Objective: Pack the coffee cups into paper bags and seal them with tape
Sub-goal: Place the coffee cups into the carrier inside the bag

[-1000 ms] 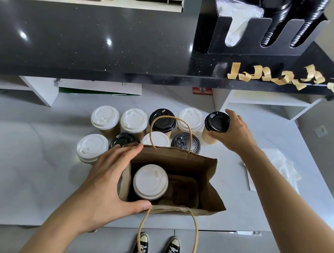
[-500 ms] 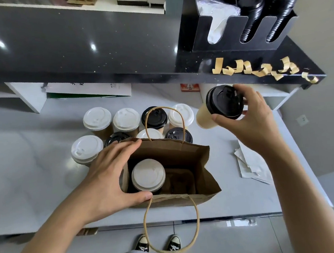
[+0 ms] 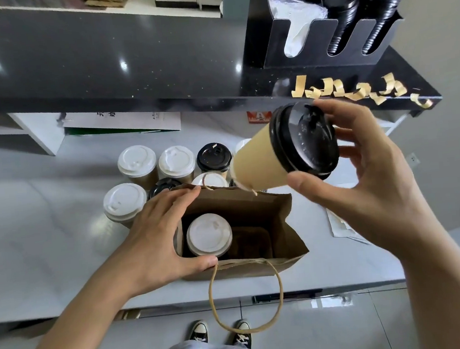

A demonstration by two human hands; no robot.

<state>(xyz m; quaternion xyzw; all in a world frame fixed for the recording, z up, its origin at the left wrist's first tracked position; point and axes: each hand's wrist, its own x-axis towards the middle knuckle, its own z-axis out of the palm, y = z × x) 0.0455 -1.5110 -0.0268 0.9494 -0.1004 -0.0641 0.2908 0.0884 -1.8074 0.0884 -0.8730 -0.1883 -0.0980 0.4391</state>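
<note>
A brown paper bag (image 3: 283,225) stands open on the white counter (image 3: 35,247). Inside it, on the left side of a cardboard carrier, sits a white-lidded cup (image 3: 209,234); the right slot shows no cup. My left hand (image 3: 156,236) grips the bag's left rim, thumb on the near edge, fingers on the far edge. My right hand (image 3: 368,184) holds a tan cup with a black lid (image 3: 277,156) tilted in the air above the bag's far right corner. Behind the bag stand several more cups (image 3: 139,162) with white or black lids.
A black upper ledge (image 3: 102,60) overhangs the counter, with curled strips of tan tape (image 3: 327,90) stuck along its edge and a black lid dispenser (image 3: 335,26) on top. White napkins (image 3: 339,226) lie right of the bag. The counter's front edge is just below the bag.
My right hand has lifted the black-lidded cup off the counter and carried it up and toward the bag, tilting it. My left hand has stayed on the bag's rim.
</note>
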